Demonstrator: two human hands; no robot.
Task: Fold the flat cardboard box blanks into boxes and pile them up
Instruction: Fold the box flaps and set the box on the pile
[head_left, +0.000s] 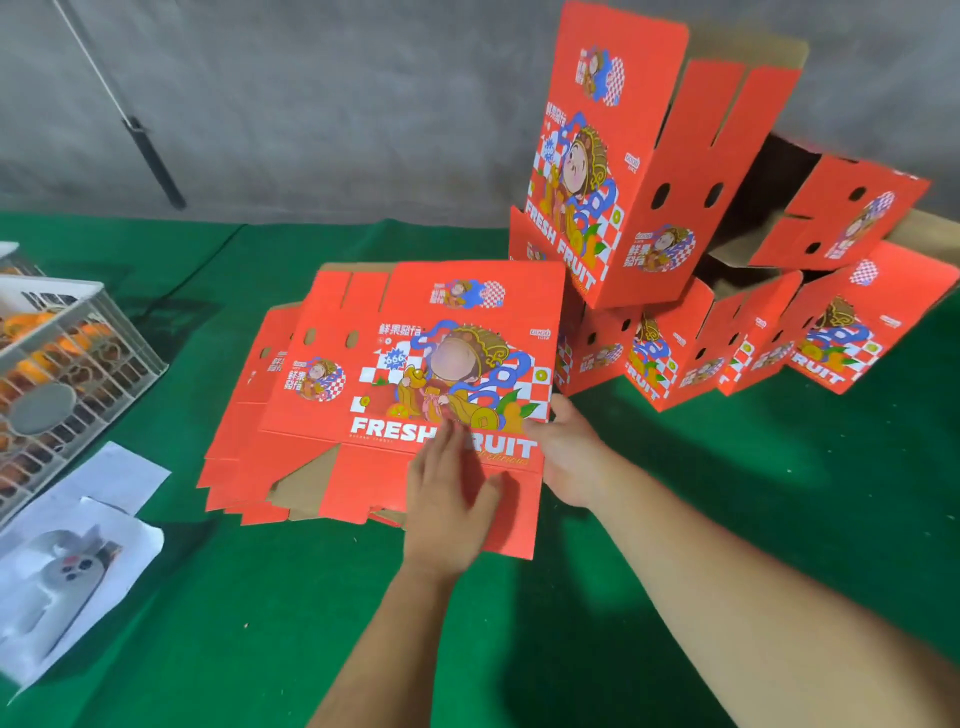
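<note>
At frame centre, my left hand (447, 488) presses flat on the top blank (415, 364) of the stack; my right hand (566, 452) grips its right edge. Folded boxes (675, 249) pile upper right. Green cloth (675, 493) lies open below; a crate (62, 364) sits left, grey wall (311, 104) behind.

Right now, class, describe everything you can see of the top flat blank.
The top blank is red printed cardboard, brown inside, lying flat and unfolded on a stack of blanks on green cloth. It shows a cartoon figure, "FRESH FRUIT", round holes and slotted flaps. The left hand lies on its near flap; the right hand holds its right edge.
</note>
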